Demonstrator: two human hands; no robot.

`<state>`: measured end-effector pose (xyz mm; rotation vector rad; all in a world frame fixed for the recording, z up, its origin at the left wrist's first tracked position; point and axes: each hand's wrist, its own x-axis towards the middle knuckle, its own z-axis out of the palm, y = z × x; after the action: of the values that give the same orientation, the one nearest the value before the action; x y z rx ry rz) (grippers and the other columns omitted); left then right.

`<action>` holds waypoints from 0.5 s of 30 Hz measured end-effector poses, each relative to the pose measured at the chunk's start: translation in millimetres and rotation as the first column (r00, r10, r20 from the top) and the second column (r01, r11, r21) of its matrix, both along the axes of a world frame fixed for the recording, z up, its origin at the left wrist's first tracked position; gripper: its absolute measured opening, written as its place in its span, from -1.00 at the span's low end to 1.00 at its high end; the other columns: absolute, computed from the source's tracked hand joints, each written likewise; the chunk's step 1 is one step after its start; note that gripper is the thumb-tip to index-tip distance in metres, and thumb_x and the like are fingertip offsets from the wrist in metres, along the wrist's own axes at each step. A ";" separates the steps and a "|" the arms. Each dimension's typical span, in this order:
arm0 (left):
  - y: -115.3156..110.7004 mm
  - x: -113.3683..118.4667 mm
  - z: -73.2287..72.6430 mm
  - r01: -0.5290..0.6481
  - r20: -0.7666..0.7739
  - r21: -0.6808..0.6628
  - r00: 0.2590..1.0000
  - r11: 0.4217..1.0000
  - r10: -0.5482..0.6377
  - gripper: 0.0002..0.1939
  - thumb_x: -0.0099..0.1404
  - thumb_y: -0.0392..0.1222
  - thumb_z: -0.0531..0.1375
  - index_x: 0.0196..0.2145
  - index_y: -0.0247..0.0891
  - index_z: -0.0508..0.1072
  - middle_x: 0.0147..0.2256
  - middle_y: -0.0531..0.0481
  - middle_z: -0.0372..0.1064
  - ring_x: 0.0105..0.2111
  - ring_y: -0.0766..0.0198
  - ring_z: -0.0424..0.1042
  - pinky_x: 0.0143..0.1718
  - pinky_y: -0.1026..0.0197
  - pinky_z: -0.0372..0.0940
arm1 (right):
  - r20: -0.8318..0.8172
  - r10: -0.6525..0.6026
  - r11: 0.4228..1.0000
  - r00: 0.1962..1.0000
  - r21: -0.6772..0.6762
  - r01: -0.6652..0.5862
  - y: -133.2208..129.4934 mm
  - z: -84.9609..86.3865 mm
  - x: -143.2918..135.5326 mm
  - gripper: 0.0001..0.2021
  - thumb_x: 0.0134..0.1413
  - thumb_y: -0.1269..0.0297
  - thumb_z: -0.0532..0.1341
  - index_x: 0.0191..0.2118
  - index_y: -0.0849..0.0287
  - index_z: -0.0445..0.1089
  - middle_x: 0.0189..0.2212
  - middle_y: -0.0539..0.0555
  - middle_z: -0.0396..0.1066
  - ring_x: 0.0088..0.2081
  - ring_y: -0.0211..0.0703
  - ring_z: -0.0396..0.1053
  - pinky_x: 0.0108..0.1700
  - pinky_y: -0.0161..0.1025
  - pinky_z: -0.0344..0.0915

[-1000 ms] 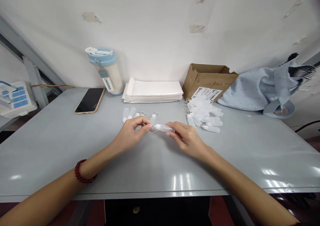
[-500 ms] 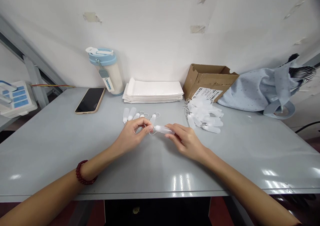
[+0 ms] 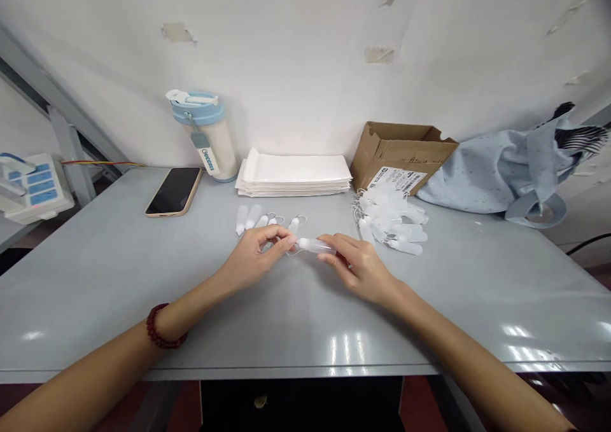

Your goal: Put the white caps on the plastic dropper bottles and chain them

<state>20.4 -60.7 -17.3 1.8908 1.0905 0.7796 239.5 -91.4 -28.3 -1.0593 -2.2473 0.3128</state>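
Observation:
A small translucent white bottle (image 3: 315, 246) lies level between my hands, its narrow end to the left. My right hand (image 3: 360, 263) is closed round its right end with thumb and fingers. My left hand (image 3: 260, 254) pinches at its tip, where a thin white cord loops below; the exact bit held is too small to tell. Behind my left hand several similar bottles (image 3: 252, 216) lie on the grey table (image 3: 191, 305), partly hidden by my fingers. A pile of such bottles with cords (image 3: 391, 219) lies to the right, beyond my right hand.
At the back stand a blue-lidded tumbler (image 3: 210, 139), a stack of white envelopes (image 3: 298, 174) and a cardboard box (image 3: 401, 155). A phone (image 3: 174, 192) lies at the left, a light blue fabric bag (image 3: 491, 171) at the right. Beyond the left edge is a white case (image 3: 41, 187).
The view has shifted very slightly. Both hands keep their hold, and the bottle sits a touch further right, with its cord less visible below.

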 end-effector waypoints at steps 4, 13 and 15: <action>1.1 -0.2 1.2 -0.052 0.014 -0.045 0.998 0.998 0.053 -0.61 0.34 0.03 -0.02 -0.41 -0.24 0.47 -0.42 0.01 0.44 -0.34 0.22 0.36 -0.27 0.22 0.23 | 0.002 -0.005 1.000 1.000 -0.002 0.005 0.4 0.5 0.6 -0.77 0.28 0.27 0.02 -0.08 0.24 0.31 -0.49 0.03 0.30 -0.52 -0.26 0.21 -0.48 -0.32 0.14; -0.4 1.4 4.8 -0.081 0.022 -0.041 0.996 0.996 0.082 -0.67 0.29 -0.01 0.06 -0.49 -0.25 0.43 -0.46 0.05 0.39 -0.40 0.27 0.32 -0.33 0.24 0.19 | -0.024 -0.016 1.000 1.000 -0.001 0.016 2.7 0.8 2.6 -0.79 0.26 0.29 0.04 -0.09 0.26 0.32 -0.52 0.00 0.26 -0.56 -0.28 0.16 -0.49 -0.33 0.13; -1.2 1.3 5.1 -0.069 0.033 -0.051 0.997 0.996 0.071 -0.69 0.28 -0.02 0.08 -0.48 -0.25 0.43 -0.46 0.05 0.38 -0.40 0.28 0.31 -0.33 0.24 0.17 | -0.019 -0.014 1.000 1.000 0.004 0.014 2.8 0.2 2.6 -0.79 0.26 0.29 0.04 -0.09 0.26 0.32 -0.52 0.00 0.26 -0.55 -0.28 0.16 -0.49 -0.33 0.13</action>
<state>21.7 -61.9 -12.2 1.7992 1.1493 0.8145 242.1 -88.6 -28.1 -1.0653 -2.2224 0.3111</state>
